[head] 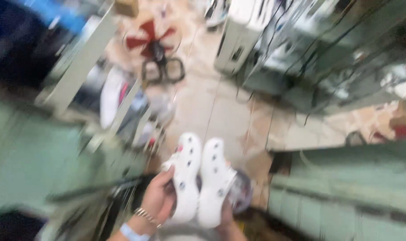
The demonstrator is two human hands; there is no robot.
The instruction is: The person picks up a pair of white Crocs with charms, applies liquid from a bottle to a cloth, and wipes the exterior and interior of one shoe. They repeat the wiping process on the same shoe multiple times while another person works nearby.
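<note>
The picture is blurred by motion. A pair of white clogs with holes on top sits side by side low in the middle: the left clog point(186, 176) and the right clog point(213, 180). My left hand point(157, 201), with a metal bracelet and a light blue wristband, grips the outer side of the left clog. My right hand point(226, 218) is mostly hidden under the right clog and holds it from below. A round, greyish translucent thing point(242, 193) shows beside the right clog; I cannot tell what it is.
Green work surfaces flank me on the left point(29, 156) and right point(346, 187). A tiled floor aisle point(221, 111) runs ahead. A floor fan with red blades point(151, 40) stands at the far end, and a white cabinet point(238, 35) with many dark cables stands to the right.
</note>
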